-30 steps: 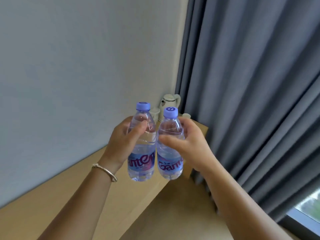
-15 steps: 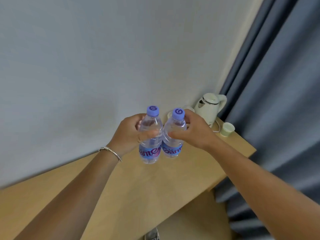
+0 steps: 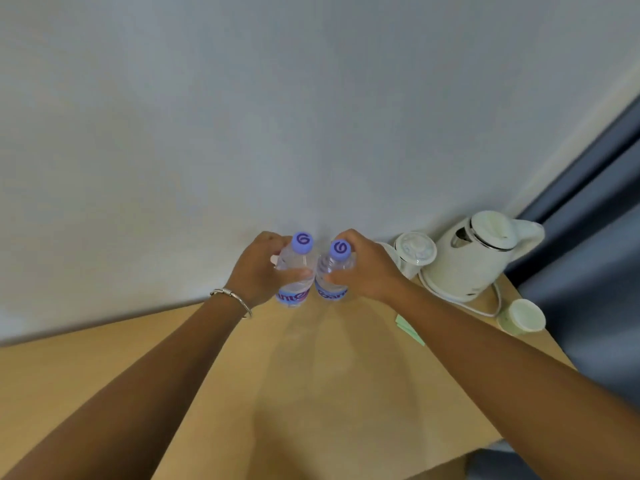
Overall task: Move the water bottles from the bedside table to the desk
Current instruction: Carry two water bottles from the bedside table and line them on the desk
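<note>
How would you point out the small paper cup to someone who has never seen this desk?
Follow the wooden desk to its right end, by the grey curtain. The paper cup stands open-topped near the edge, in front of the white kettle. Unlike the lidded cup left of the kettle, it has no lid and is pale green.

Plain pale wall (image 3: 277,116) behind. Wooden desk (image 3: 311,393) below. Dark blue curtain (image 3: 595,237) at right. White kettle (image 3: 478,258) in desk corner.

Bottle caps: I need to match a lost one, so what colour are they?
Purple-blue, with a darker swirl logo on top of each cap, seen in the head view.
</note>
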